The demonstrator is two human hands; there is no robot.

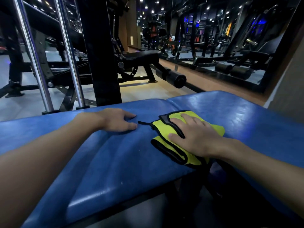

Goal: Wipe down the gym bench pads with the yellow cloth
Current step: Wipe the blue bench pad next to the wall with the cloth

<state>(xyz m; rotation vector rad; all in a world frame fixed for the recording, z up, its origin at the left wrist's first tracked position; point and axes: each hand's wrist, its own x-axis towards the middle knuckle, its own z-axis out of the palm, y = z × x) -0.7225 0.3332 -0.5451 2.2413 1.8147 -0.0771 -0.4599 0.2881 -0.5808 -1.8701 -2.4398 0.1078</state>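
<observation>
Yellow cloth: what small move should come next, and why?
Probably slide the right hand, flat on the folded cloth, sideways along the blue pad; the left hand rests bare on the pad, and the cloth covers only a small patch.

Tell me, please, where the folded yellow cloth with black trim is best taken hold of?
Pinch the folded yellow cloth at its thick, black-trimmed near-left fold, coming from the left: the layers stack there, clear of the right hand pressing flat on top.
</observation>
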